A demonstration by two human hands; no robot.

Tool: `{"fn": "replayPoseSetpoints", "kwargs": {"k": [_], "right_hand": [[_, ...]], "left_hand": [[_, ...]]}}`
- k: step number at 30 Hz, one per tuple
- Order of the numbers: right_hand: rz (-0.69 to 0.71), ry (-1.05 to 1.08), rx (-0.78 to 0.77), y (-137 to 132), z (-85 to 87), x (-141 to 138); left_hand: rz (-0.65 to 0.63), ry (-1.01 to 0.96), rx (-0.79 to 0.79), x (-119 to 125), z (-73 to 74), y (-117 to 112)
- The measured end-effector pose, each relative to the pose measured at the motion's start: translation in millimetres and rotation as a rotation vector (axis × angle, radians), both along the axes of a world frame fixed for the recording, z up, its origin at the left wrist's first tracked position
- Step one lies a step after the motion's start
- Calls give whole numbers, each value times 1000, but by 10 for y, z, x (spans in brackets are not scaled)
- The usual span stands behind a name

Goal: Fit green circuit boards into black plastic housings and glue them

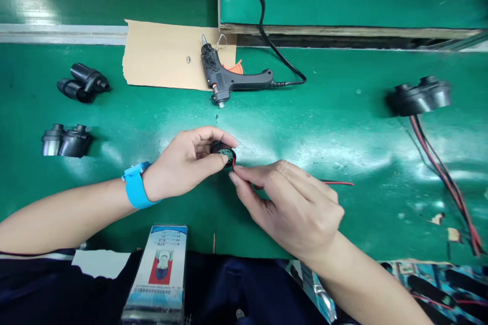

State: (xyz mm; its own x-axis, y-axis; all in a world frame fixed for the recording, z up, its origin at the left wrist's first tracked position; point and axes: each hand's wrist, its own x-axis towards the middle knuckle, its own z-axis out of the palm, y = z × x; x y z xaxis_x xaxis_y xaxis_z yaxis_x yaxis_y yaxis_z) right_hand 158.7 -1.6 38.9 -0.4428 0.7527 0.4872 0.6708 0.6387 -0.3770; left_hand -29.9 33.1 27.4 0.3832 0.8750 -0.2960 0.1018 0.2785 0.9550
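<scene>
My left hand point(185, 162), with a blue wrist strap point(136, 192), is closed round a small round black part point(223, 152) that shows a green circuit face. My right hand point(293, 205) pinches the red and black wire point(337, 183) right where it leaves that part; the wire trails off to the right over the green mat point(305, 127). Both hands meet just above the mat's middle.
A black hot glue gun point(224, 77) lies on a piece of cardboard point(163, 56), its cord running back. Black plastic housings lie at left point(84, 83) point(66, 141) and at right point(419, 96) with red-black wires. A small box point(162, 271) stands at the near edge.
</scene>
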Motion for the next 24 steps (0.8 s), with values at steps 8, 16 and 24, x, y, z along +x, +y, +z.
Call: {"fn": "replayPoseSetpoints", "kwargs": {"k": [8,16,24], "right_hand": [[4,60,-96,52,-29,49],[49,40,-207,37,0,146],[72,-15,-297,-78,163,439]], "left_hand": [[-9,-65,-90,-8,39,38],[50,-99,-133,-12,43,-2],[108,-100,-152,-43,71,8]]}}
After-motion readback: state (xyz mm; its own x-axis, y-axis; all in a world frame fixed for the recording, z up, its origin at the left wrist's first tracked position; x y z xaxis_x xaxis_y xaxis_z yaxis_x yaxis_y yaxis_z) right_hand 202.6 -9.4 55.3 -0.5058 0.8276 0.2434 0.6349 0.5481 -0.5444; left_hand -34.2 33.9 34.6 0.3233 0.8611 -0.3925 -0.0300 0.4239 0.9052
